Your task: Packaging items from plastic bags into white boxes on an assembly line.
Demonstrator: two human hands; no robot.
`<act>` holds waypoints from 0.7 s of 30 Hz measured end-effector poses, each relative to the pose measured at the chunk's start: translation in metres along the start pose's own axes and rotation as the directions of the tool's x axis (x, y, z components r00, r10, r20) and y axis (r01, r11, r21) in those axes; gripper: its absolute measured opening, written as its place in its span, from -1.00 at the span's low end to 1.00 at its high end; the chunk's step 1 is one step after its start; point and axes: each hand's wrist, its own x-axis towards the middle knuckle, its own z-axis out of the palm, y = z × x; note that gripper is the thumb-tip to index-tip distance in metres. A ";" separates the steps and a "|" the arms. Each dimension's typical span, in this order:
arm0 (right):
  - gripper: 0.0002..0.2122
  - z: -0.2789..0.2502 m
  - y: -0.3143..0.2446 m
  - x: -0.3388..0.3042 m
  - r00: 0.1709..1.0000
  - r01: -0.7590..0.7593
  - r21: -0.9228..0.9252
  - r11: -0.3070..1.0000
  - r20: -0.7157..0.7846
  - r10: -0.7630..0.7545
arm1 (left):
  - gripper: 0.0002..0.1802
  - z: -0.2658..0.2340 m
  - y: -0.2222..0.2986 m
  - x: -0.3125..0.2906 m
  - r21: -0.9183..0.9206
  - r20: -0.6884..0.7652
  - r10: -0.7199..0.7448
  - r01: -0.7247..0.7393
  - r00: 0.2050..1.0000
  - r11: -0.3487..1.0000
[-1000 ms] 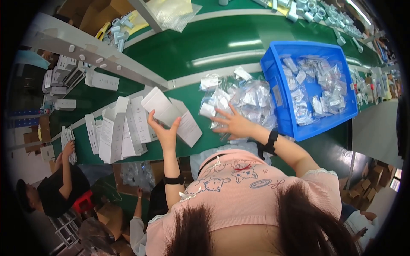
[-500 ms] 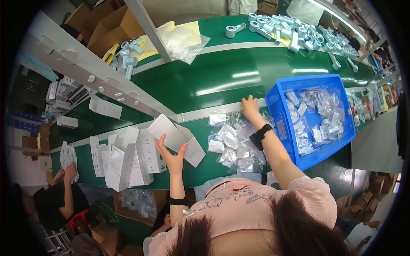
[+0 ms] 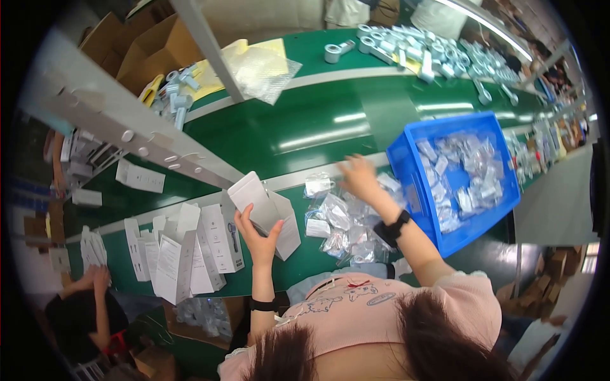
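My left hand (image 3: 257,238) grips a white carton (image 3: 289,219) whose flap stands up, thumb on one side and fingers on the other. My right hand (image 3: 359,178) hovers at the far edge of a heap of small clear plastic bags (image 3: 337,209) with white slips in them. Its fingers are apart and a little blurred, and nothing shows in them. Right of the heap, a blue bin (image 3: 416,184) holds many more such bags. Several white cartons (image 3: 219,238) stand in a row left of my left hand.
A grey metal post and rail (image 3: 146,143) run beside the green bench (image 3: 305,247). Grey-blue handheld parts (image 3: 426,54) pile up on the far green surface, near bubble wrap (image 3: 264,70). At the lower left, a co-worker's hands (image 3: 96,277) hold white cartons.
My right hand has moved left and toward me, over the bag heap. My left hand keeps its grip on the carton, tilting it more upright. The whole view has shifted slightly.
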 end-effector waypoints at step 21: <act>-0.47 -0.147 0.192 -0.118 0.893 -0.414 0.185 0.892 -0.111 0.437 | -0.02 0.008 0.010 0.006 0.102 0.210 0.052 -0.074 0.976 0.992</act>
